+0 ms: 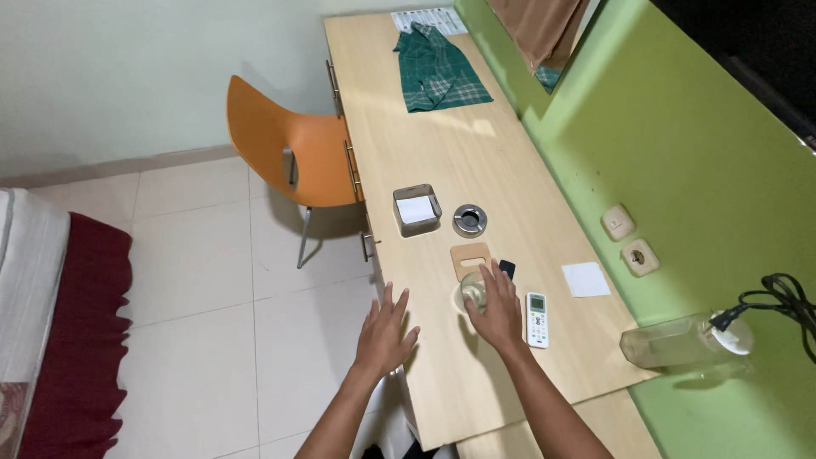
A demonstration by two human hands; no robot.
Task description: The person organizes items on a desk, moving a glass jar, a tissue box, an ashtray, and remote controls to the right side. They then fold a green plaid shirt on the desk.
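My right hand is closed around a small clear drinking glass that stands on the light wooden desk. A tan wooden coaster lies just beyond the glass, and a small black object sits beside my fingertips. A white remote control lies right of that hand. My left hand hovers at the desk's left edge with its fingers spread, holding nothing.
A metal box with white paper, a round metal ashtray, a white card, a clear bottle and a folded green plaid cloth are on the desk. An orange chair stands left. Green wall at right.
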